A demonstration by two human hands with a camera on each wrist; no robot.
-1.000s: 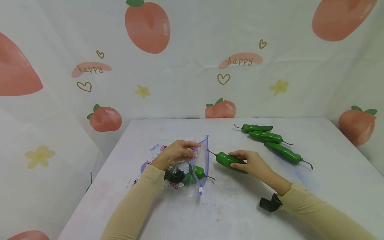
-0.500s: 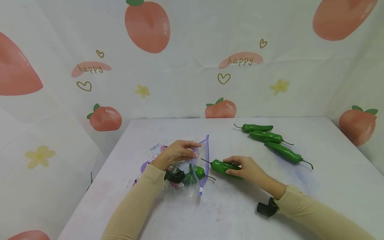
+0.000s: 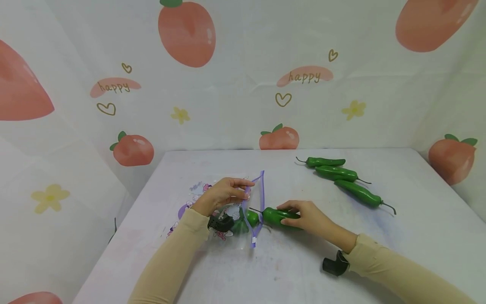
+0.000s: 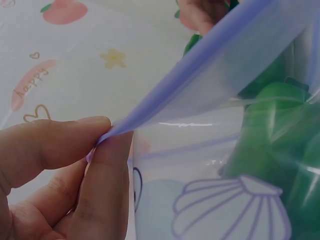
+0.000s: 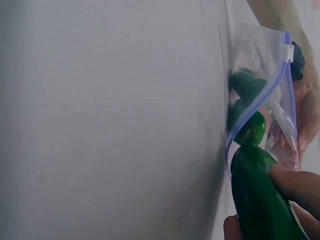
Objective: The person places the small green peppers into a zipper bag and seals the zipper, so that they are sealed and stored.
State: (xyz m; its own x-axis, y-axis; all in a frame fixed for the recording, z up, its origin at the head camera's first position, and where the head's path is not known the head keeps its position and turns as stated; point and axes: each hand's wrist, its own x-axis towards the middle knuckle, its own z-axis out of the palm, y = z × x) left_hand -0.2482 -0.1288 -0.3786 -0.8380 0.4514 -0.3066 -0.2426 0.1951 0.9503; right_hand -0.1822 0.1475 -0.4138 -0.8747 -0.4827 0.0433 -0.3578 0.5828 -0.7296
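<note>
My left hand (image 3: pixel 224 194) pinches the purple edge of a clear printed zip bag (image 4: pixel 165 95) between thumb and finger, holding its mouth apart. Inside the bag are green peppers (image 4: pixel 275 120), one with its stem end at the opening in the head view. My right hand (image 3: pixel 309 217) grips another green pepper (image 3: pixel 275 216) from above, thumb on the near side. This pepper's stem points left into the bag mouth, and its stem end is right at the purple rim (image 5: pixel 260 102). The pepper's tip is hidden under the right hand.
Three more green peppers (image 3: pixel 358 193) lie at the back right of the white table (image 3: pixel 288 270). A white cloth (image 3: pixel 228 105) printed with peaches hangs behind and at the sides. A black wrist camera (image 3: pixel 336 265) sits under the right sleeve.
My right hand has moved left and slightly toward me with the pepper, bringing its stem from outside the bag to inside its mouth. The left hand and bag have stayed in place.
</note>
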